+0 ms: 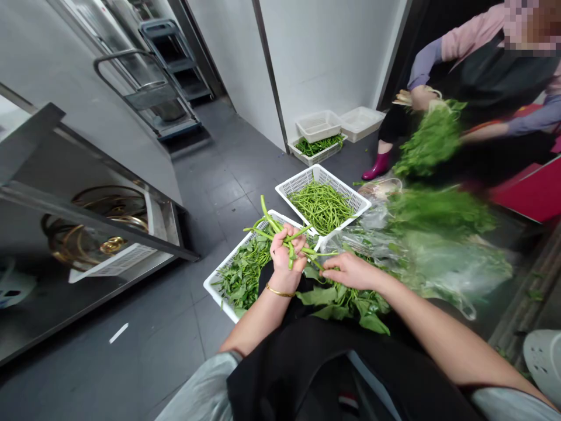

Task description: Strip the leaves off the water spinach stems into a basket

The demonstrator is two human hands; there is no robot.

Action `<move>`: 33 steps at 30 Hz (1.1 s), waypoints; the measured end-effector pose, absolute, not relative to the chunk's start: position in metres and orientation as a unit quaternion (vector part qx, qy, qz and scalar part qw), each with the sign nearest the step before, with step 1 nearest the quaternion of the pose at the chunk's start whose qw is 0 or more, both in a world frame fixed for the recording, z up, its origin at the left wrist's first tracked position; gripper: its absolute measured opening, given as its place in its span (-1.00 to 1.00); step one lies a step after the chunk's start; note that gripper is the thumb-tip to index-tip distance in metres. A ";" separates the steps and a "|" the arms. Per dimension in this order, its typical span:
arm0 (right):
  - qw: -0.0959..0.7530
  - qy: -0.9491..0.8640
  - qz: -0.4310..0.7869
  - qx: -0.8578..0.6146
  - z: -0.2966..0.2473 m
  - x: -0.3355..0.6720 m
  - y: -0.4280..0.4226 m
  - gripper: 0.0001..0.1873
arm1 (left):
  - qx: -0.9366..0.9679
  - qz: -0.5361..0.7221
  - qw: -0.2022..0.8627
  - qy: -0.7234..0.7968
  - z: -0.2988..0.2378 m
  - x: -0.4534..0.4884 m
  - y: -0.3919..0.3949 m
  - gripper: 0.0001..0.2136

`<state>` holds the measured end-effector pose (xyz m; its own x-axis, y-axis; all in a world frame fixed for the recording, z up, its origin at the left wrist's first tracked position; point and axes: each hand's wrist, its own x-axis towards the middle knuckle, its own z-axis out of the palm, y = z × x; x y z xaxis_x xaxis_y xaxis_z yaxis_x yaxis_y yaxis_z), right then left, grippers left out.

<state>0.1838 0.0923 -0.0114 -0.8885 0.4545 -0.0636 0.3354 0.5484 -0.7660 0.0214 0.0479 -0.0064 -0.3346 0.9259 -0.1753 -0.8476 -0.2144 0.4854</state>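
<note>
Bean basket (335,183) matt perforated plastic, bags (456,266) thin crinkled clear plastic, bangle (280,293) polished gold-toned metal, boot (377,166) glossy, apron (280,374) matt cloth, floor (153,351) smooth tile.

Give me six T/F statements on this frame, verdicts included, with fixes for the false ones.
1. The left hand holds green stalks. True.
2. A bracelet circles the right wrist. False: the bracelet is on the left wrist.
3. Broad leaves show just below the right hand in the picture. True.
4. The co-worker's visible boot is black. False: the boot is purple-pink.
5. The co-worker's hand holds a leafy bunch. True.
6. The basket nearest the person holds only beans. False: that basket holds leafy greens.
</note>
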 end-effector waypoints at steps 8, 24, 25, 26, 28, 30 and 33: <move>0.375 -0.531 0.490 -0.581 -0.070 0.257 0.136 -0.58 | -0.027 0.745 0.586 0.319 -0.055 0.001 0.061 -0.84; 0.136 -0.719 0.485 -0.479 -0.101 0.253 0.127 -0.64 | 0.065 0.647 0.586 0.484 -0.119 -0.087 0.338 -0.86; 0.125 -0.731 0.485 -0.463 -0.100 0.245 0.131 -0.65 | 0.059 0.676 0.569 0.463 -0.130 -0.086 0.333 -0.88; 0.116 -0.744 0.484 -0.446 -0.099 0.237 0.135 -0.67 | 0.049 0.700 0.559 0.442 -0.140 -0.086 0.328 -0.90; 0.104 -0.768 0.477 -0.413 -0.097 0.219 0.142 -0.69 | 0.029 0.724 0.556 0.408 -0.158 -0.085 0.317 -0.87; 0.099 -0.789 0.469 -0.383 -0.094 0.205 0.146 -0.71 | 0.022 0.726 0.567 0.389 -0.169 -0.083 0.312 -0.80; 0.098 -0.804 0.460 -0.365 -0.089 0.193 0.143 -0.72 | 0.057 0.715 0.586 0.377 -0.174 -0.077 0.316 -0.73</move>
<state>0.1934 0.1429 -0.0891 -0.7147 0.6765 -0.1776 0.4957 0.3109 -0.8109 -0.0773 0.3163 -0.1736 -0.3077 0.8811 -0.3592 -0.7946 -0.0303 0.6064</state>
